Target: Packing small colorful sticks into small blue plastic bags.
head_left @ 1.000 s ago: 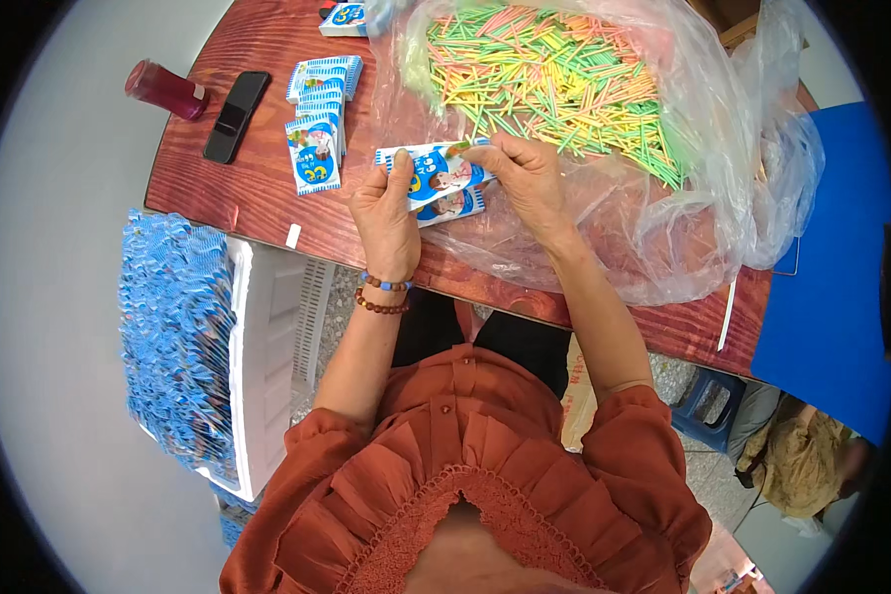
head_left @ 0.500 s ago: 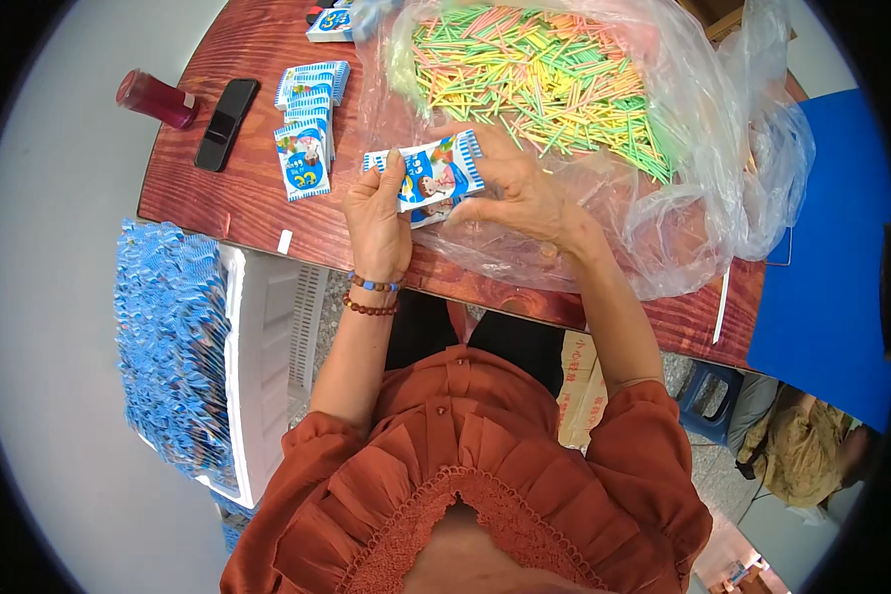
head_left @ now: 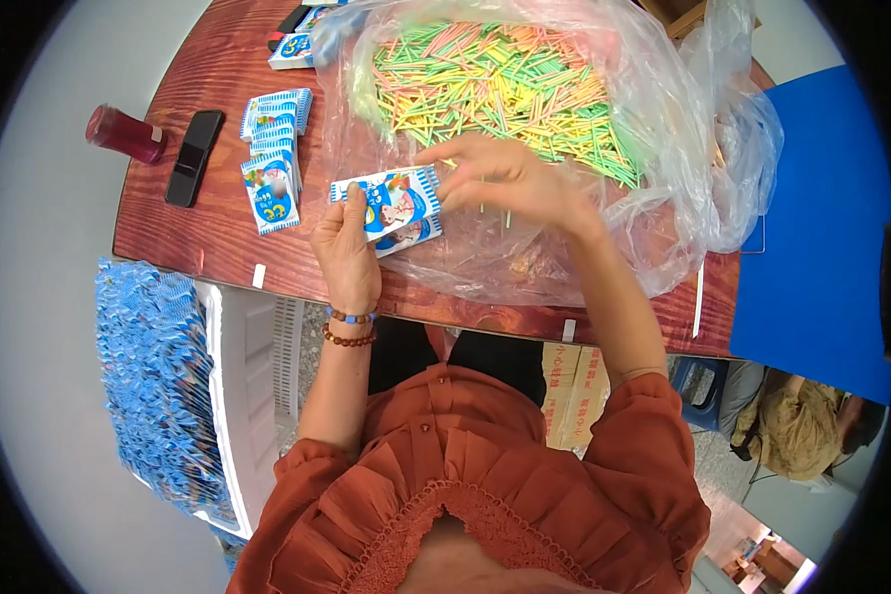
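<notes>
Packet [head_left: 396,205] in the fingers of the left hand [head_left: 345,252], right hand [head_left: 525,188] at its three-o'clock end, fingers wide

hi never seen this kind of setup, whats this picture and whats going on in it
There is no machine here: these are a person's two bare hands. A wide fisheye camera on the head looks down, so edges bend and the person's own body shows below. The left hand holds a blue-and-white packet, with another packet partly beneath it. The right hand is at its other end; whether it touches is hard to tell.

On the wooden table lie a phone, a red bottle, more packets and a clear bag with coloured sticks.
</notes>
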